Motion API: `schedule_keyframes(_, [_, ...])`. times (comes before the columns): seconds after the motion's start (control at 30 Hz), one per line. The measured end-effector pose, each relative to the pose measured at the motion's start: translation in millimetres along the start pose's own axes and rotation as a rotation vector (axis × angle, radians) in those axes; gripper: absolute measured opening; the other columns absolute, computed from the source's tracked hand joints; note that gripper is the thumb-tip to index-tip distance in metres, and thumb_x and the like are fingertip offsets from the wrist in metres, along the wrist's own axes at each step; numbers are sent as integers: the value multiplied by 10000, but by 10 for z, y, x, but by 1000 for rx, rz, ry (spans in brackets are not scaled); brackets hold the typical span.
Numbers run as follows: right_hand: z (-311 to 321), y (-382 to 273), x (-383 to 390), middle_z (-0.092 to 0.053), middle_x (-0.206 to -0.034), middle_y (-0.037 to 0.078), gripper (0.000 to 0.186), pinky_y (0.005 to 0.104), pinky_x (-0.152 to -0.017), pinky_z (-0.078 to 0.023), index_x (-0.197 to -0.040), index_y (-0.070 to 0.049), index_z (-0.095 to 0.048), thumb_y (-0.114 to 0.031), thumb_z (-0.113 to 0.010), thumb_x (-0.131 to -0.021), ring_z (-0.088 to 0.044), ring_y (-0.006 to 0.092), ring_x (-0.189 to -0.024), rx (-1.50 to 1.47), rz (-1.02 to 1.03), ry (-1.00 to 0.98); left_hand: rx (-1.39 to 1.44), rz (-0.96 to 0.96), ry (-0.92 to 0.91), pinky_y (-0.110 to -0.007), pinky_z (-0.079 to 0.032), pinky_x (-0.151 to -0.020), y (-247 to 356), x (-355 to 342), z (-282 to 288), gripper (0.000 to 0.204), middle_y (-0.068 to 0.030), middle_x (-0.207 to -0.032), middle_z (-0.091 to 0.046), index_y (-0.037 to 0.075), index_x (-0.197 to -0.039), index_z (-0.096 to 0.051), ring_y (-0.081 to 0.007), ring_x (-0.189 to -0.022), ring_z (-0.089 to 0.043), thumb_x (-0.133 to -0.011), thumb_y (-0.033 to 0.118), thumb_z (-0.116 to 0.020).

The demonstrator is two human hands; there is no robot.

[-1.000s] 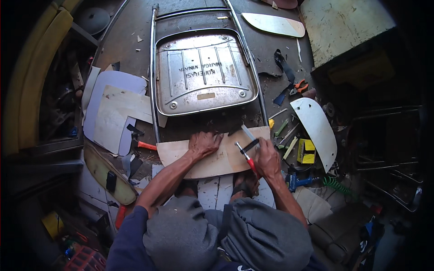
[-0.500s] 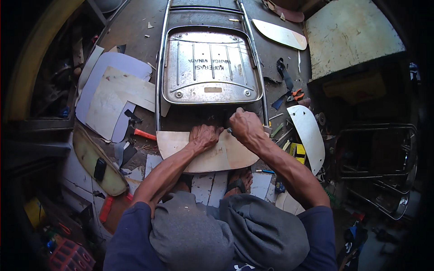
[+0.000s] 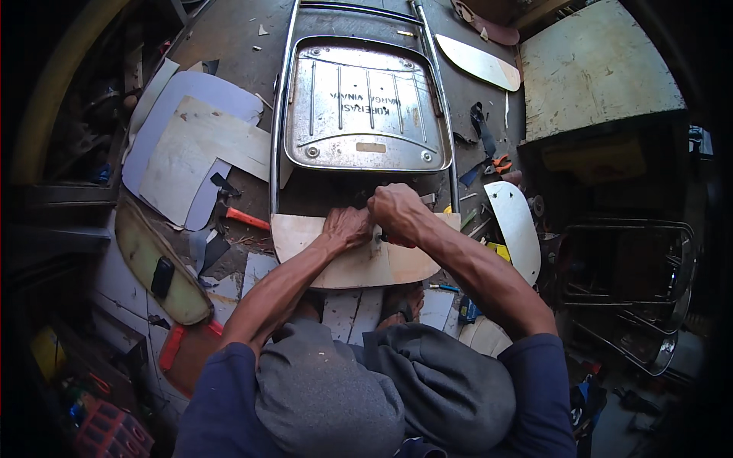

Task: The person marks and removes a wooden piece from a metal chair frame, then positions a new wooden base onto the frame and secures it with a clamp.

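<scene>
A curved pale plywood board (image 3: 343, 263) lies across the lower end of a folding chair's metal frame (image 3: 275, 164), in front of my knees. My left hand (image 3: 349, 227) is closed over the board's far edge, its fingertips partly hidden. Right beside it, my right hand (image 3: 397, 208) makes a fist over the same edge. Under that fist a red-handled tool (image 3: 402, 243) with a small metal end shows in part; its kind cannot be made out. Beyond both hands is the chair's metal seat pan (image 3: 365, 107), underside up.
Left of the frame lie an orange-handled tool (image 3: 246, 218), a lilac sheet (image 3: 200, 95) and plywood offcuts (image 3: 183, 153). To the right are orange-handled pliers (image 3: 500, 163), a white curved board (image 3: 515, 229) and stacked metal chair frames (image 3: 626, 267). A worn box (image 3: 599, 69) stands at the far right.
My right hand has shifted left, close against my left hand, and the red part of the tool now shows below it. The left hand stays on the board. The whole view has shifted slightly.
</scene>
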State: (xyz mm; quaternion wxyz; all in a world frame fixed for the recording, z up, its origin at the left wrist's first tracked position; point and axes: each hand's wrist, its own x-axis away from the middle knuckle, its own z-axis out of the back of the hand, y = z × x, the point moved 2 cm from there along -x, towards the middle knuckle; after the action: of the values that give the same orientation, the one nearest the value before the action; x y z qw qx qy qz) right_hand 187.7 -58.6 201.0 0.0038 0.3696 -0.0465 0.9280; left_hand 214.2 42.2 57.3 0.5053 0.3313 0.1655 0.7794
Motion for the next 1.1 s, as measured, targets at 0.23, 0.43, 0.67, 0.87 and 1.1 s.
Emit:
schedule_keyframes(0.23, [-149,-76,89,-699,-965,120,192,396,-804,-504,-859,-57,-723,-161,-563,-881,-664,269,-961,218,96,328,54,-53,-6,-489,-552,-670,34,7,52,254,-218,-845,-714,60,-861,-681,-386,-764,-706,-861,287,-566])
schedule_keyframes(0.43, [-174,-221,876,-611,-1073,135,217,403,-789,-488,-1075,-32,-605,-166,-558,-911,-611,293,-1032,40,50,380,153,43,0,-534,-542,-745,77,42,105,320,-258,-926,-705,143,-1164,-631,-418,-854,-698,-956,344,-494])
schedule_keyframes(0.67, [-366,-56,823,-669,-796,215,285,485,-606,-508,-1029,-16,-549,-298,-510,-1014,-681,400,-756,-211,-264,220,108,31,17,-544,-544,-712,78,4,71,302,-274,-861,-697,167,-1184,-622,-439,-789,-695,-982,331,-468])
schedule_keyframes(0.87, [-403,123,880,-664,-784,246,334,525,-619,-488,-1118,-21,-442,-337,-499,-1024,-666,436,-726,-300,-100,379,97,37,23,-545,-549,-700,80,26,109,290,-282,-852,-689,164,-1173,-624,-452,-780,-690,-970,314,-480])
schedule_keyframes(1.1, [-286,0,817,-661,-774,219,222,510,-637,-507,-1014,-10,-535,-231,-543,-995,-658,433,-716,-418,-102,509,198,-19,126,-550,-546,-737,1,34,113,284,-253,-901,-694,137,-1127,-663,-451,-825,-677,-957,298,-501])
